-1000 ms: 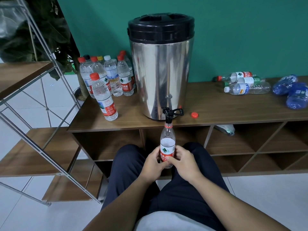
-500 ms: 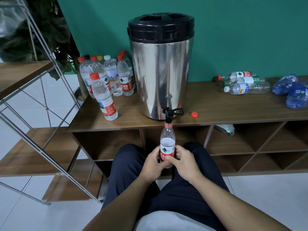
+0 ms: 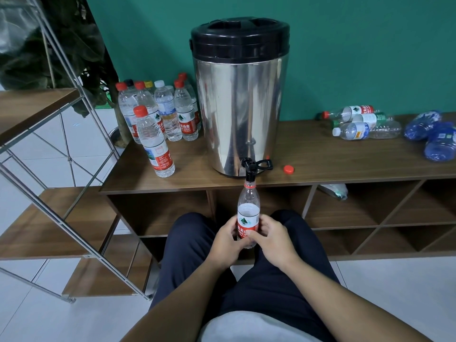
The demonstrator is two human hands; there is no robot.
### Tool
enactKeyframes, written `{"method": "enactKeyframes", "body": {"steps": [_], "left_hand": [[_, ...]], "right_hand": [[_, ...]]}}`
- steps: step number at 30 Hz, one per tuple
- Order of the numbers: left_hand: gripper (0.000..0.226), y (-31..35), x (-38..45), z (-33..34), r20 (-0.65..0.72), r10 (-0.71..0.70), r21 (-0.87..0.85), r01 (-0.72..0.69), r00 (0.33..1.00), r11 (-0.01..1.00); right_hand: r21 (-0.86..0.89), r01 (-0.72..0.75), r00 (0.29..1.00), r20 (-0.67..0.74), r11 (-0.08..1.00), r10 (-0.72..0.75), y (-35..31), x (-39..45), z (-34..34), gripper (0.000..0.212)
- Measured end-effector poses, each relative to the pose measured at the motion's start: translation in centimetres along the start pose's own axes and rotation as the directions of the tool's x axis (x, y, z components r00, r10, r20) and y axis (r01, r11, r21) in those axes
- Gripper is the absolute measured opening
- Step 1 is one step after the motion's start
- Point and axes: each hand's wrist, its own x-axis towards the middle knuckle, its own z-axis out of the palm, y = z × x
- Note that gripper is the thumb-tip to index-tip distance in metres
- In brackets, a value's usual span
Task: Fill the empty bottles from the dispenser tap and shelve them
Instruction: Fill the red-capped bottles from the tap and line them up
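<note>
A steel dispenser (image 3: 239, 104) with a black lid stands on the wooden cabinet top (image 3: 320, 159). Its black tap (image 3: 250, 169) hangs over the front edge. A clear bottle with a red label (image 3: 248, 209) is upright with its open neck right under the tap; water stands up to its shoulder. My left hand (image 3: 225, 239) and my right hand (image 3: 272, 236) both grip the bottle's lower half from either side. A loose red cap (image 3: 288, 169) lies right of the tap.
Several capped full bottles (image 3: 160, 112) stand left of the dispenser, one nearer the front (image 3: 154, 141). Empty bottles (image 3: 357, 123) and crushed blue ones (image 3: 431, 134) lie at the right. Open cubbies (image 3: 370, 208) run below; a metal-framed wooden shelf (image 3: 49, 218) stands at left.
</note>
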Motion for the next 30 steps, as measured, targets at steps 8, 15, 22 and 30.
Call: {"method": "enactKeyframes", "body": {"steps": [8,15,22,30], "left_hand": [[0.058,0.1,-0.08,-0.03,0.009,0.0,-0.007,0.0,1.0,1.0],[0.058,0.02,-0.06,-0.02,0.006,-0.003,0.003,0.003,1.0,1.0],[0.059,-0.06,-0.09,-0.02,0.012,-0.009,0.007,0.009,1.0,1.0],[0.059,0.0,-0.13,-0.05,0.01,-0.004,0.023,0.004,1.0,1.0]], "right_hand": [[-0.001,-0.004,1.0,-0.001,1.0,0.004,0.15,0.05,0.05,0.048],[-0.003,0.007,1.0,-0.006,1.0,-0.007,0.16,0.0,0.07,0.049],[0.009,0.022,1.0,-0.016,1.0,-0.022,-0.17,-0.19,-0.01,0.046],[0.003,0.011,1.0,-0.009,1.0,-0.011,-0.35,-0.32,-0.02,0.046]]}}
